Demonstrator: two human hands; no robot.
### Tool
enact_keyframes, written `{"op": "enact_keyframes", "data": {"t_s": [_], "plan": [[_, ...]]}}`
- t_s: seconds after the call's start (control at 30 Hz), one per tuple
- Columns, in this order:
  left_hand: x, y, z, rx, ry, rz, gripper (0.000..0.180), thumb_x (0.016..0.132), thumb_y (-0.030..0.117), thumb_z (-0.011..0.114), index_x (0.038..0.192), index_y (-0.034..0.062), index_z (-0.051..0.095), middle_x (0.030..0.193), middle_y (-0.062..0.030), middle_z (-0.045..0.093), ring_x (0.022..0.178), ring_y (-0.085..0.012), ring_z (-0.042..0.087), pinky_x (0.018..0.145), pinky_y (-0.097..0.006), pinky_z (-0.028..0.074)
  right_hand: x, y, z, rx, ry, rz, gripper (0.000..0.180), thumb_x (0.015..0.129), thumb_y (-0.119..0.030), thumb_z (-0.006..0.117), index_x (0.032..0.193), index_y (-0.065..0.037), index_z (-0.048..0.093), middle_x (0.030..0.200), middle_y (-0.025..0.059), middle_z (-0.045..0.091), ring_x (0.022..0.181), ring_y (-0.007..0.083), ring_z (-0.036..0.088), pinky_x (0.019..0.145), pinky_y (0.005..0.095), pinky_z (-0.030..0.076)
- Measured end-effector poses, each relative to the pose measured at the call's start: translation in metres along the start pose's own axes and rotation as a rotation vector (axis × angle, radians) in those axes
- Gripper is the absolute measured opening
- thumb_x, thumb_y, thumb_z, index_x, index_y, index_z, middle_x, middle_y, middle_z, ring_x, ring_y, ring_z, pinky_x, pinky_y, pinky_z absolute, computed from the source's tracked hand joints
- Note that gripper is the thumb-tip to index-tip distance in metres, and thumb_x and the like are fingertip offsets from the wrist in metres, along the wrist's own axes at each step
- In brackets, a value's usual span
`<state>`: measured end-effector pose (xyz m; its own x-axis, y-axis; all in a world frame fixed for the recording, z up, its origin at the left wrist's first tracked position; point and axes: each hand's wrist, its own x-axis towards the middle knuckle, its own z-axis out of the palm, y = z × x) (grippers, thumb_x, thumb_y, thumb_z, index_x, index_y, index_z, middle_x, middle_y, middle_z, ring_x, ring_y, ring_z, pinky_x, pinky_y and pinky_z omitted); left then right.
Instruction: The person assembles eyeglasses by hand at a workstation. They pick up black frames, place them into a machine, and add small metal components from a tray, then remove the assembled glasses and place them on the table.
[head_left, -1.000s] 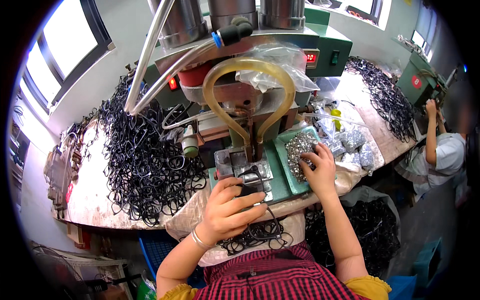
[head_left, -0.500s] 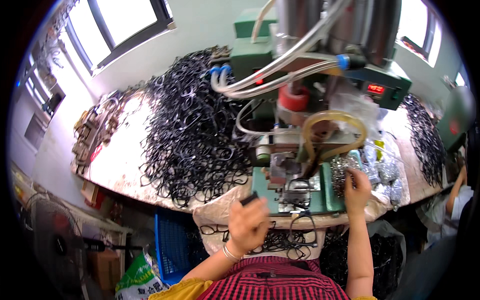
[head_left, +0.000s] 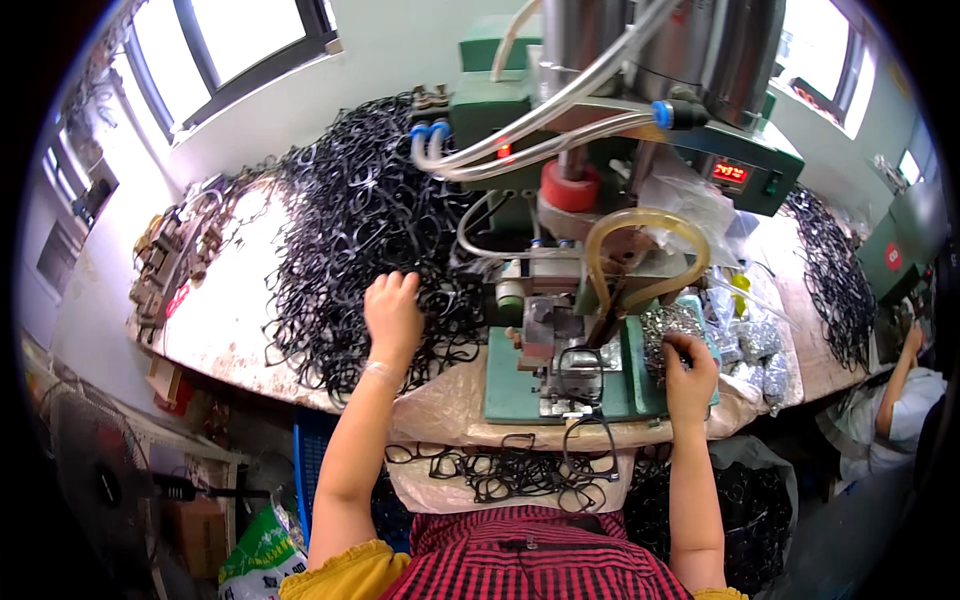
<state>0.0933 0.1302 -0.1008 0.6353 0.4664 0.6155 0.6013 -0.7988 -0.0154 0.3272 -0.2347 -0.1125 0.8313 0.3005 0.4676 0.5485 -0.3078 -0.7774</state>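
A worker's left hand [head_left: 393,315] had swung away from the press fixture, where it rested a second earlier, and out onto the heap of black eyeglass frames [head_left: 355,235] covering the left half of the workbench [head_left: 215,330]. The fingers lay spread and loose on the pile's near edge, touching the frames but not yet closed around one; the reach suggested a fresh frame was being fetched for the machine. The right hand [head_left: 690,370] had stayed put at the tray of small silvery metal parts [head_left: 672,325] near the bench's right front edge, its fingers curled down into the tray; whether it pinched a part could not be told. Between the hands, one black frame [head_left: 580,365] sat on the green base plate [head_left: 520,385] beneath the pneumatic press [head_left: 600,120]. More frames [head_left: 500,470] hung over the front edge above the worker's lap. A second person [head_left: 895,400] worked at the far right.
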Motion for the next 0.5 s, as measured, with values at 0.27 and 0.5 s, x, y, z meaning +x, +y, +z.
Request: {"op": "enact_keyframes", "data": {"t_s": [0.27, 0.5], "plan": [[-0.026, 0.002, -0.026, -0.169, -0.026, 0.008, 0.027, 0.082, -0.005, 0.060, 0.106, 0.0041, 0.068, 0.088, -0.0128, 0.060, 0.087, -0.0330, 0.058, 0.078, -0.042, 0.049, -0.052, 0.000, -0.071, -0.079, 0.148, 0.070, 0.009, 0.084, 0.003, 0.071, 0.093, 0.003, 0.070, 0.091, 0.0074, 0.070, 0.087, 0.0164, 0.065, 0.080, 0.0290, 0.050], [0.000, 0.046, -0.069, -0.998, 0.132, -0.363, 0.020, 0.102, 0.009, 0.056, 0.119, 0.0012, 0.065, 0.102, -0.0017, 0.064, 0.089, -0.0094, 0.055, 0.080, -0.024, 0.045, 0.009, -0.105, -0.020, 0.219, -0.173, -0.251, 0.014, 0.079, 0.001, 0.071, 0.093, -0.002, 0.070, 0.088, 0.0089, 0.069, 0.087, 0.0235, 0.067, 0.081, 0.0340, 0.051]]}}
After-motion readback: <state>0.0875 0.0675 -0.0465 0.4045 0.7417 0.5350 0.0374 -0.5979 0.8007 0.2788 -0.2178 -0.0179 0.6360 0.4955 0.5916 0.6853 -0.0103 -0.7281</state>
